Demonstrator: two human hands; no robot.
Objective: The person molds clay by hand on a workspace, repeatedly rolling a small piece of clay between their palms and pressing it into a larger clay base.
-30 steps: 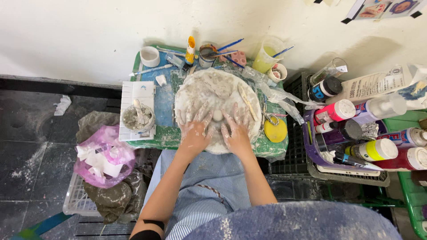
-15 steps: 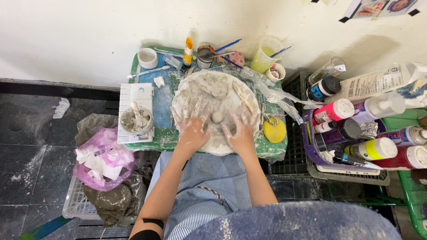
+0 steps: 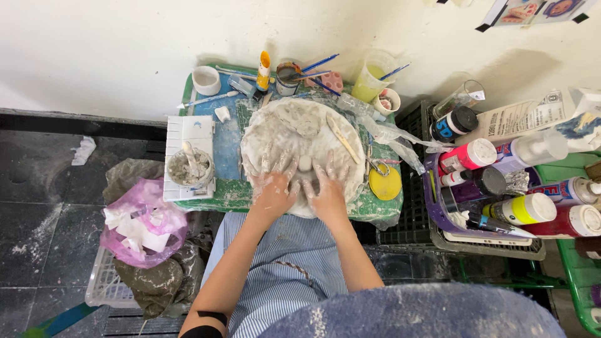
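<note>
A person in a striped apron (image 3: 294, 269) is sitting at a low green table (image 3: 225, 194), both hands spread flat on a round white slab (image 3: 282, 128) coated in grey clay. The left hand (image 3: 273, 188) is pressing at the slab's seven o'clock, fingers fanned wide and gripping nothing. The right hand (image 3: 327, 191) is lying just beside it at six o'clock, likewise open and flat. A small pale lump of clay (image 3: 305, 163) is sitting between the two hands, touching or nearly touching the fingertips; from here it is hard to say which. Both hands are smeared with wet clay.

A larger wad of clay (image 3: 300, 117) is resting at the slab's twelve o'clock, and a wooden stick (image 3: 342, 139) is lying slantwise across its two o'clock side. At nine o'clock from the slab a small bowl (image 3: 190, 168) of grey slip is standing on a white tray (image 3: 188, 134). A yellow disc (image 3: 384, 183) is lying at four o'clock, just off the slab's edge. Along the wall at twelve o'clock, a white cup (image 3: 206, 79), an orange-capped tube (image 3: 264, 70) and a yellowish cup (image 3: 370, 78) holding brushes are lined up. Paint bottles (image 3: 519, 209) are crowding a purple basket (image 3: 435, 213) at three o'clock. A pink plastic bag (image 3: 141, 219) is slumping on the floor at eight o'clock.
</note>
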